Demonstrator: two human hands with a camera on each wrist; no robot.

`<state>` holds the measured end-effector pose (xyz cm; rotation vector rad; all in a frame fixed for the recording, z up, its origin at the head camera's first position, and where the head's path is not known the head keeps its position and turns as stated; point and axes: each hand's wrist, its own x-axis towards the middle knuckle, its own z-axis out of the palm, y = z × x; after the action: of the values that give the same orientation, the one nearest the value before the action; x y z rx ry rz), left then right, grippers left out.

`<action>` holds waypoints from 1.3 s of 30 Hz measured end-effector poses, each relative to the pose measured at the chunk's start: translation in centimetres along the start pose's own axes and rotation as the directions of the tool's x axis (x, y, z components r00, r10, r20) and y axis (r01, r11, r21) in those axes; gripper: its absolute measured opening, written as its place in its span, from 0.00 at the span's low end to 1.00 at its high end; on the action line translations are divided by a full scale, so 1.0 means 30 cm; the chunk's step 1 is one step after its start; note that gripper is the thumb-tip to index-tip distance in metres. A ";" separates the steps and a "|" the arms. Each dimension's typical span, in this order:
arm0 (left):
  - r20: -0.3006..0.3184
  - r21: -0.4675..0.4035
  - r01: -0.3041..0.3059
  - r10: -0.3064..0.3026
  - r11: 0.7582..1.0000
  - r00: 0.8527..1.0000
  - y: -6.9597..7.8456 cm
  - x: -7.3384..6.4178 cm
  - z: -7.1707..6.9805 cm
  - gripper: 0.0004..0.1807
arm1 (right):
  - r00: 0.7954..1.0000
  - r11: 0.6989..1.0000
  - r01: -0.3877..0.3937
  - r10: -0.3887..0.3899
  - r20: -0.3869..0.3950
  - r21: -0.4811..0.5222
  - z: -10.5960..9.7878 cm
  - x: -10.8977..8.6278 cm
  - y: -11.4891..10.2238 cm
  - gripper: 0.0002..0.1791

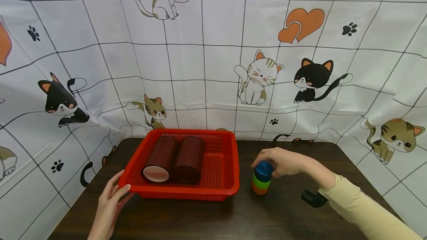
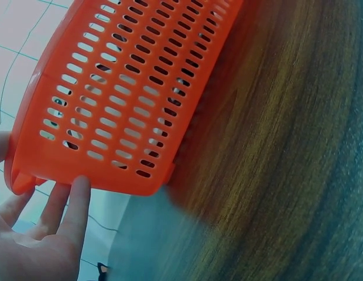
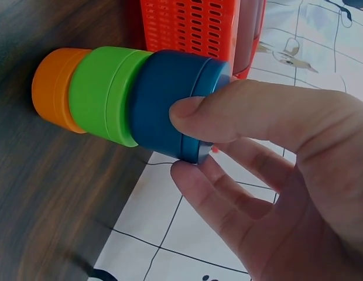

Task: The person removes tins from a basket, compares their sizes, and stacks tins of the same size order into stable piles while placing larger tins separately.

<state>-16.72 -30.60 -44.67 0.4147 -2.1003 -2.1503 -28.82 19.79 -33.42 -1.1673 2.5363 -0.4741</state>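
A white sheet (image 1: 217,21) printed with grid lines, cats, hearts and paw prints forms the backdrop at the far side. In front of it extends the dark wood-grain worktop (image 1: 287,214). A red perforated basket (image 1: 181,192) is positioned on the left part of the worktop. Two dark brown cylinders (image 1: 190,156) lie side by side in the left portion of the basket; the left one presents a pale pink near end. A pale yellow sleeve (image 1: 363,210) covers the right forearm. The left hand (image 1: 111,197) is located at the basket's near left corner; its grip pinches the rim, thumb above, fingers below and against the outer wall. The right hand (image 1: 283,160) is located right of the basket; its grip pinches the blue container (image 3: 167,99) between thumb and fingers. This container tops an upright stack, apart from the basket: green container (image 3: 105,93) in the middle, orange container (image 3: 55,88) at the bottom.
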 end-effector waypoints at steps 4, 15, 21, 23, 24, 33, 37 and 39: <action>-0.001 0.008 0.014 -0.014 1.000 1.000 -0.001 0.001 0.000 0.37 | 1.000 1.000 -0.008 0.008 0.003 -0.005 0.007 -0.001 0.006 0.33; 0.000 0.020 0.016 -0.016 1.000 1.000 0.006 0.000 0.004 0.38 | 0.999 0.999 0.033 -0.033 -0.003 0.041 0.005 -0.009 0.006 0.28; 0.003 0.037 0.036 -0.036 0.999 0.999 0.006 0.002 0.002 0.38 | 0.999 0.998 0.040 -0.040 -0.009 0.041 0.006 -0.008 0.007 0.26; 0.003 0.041 0.042 -0.042 0.998 0.999 0.008 0.002 0.002 0.38 | 0.999 0.998 0.040 -0.040 -0.009 0.043 0.006 -0.007 0.009 0.26; 0.002 0.041 0.046 -0.046 0.998 0.999 0.008 0.002 0.002 0.38 | 0.999 0.998 0.040 -0.040 -0.008 0.045 0.006 -0.006 0.009 0.26; 0.002 0.034 0.039 -0.039 0.999 0.999 0.009 -0.004 0.001 0.38 | 0.999 0.999 0.039 -0.039 -0.012 0.027 0.005 -0.003 0.010 0.27; 0.006 0.024 0.020 -0.020 1.000 1.000 0.007 -0.004 0.000 0.38 | 0.999 0.999 0.038 -0.038 -0.013 0.020 0.002 -0.003 0.008 0.27; 0.007 0.020 0.013 -0.013 1.000 1.000 0.006 -0.004 0.000 0.37 | 0.999 0.999 0.037 -0.037 -0.009 0.020 0.001 -0.002 0.008 0.28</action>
<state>-16.62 -30.58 -44.48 0.4246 -2.1298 -2.1430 -28.92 19.96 -33.54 -1.2099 2.5151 -0.5135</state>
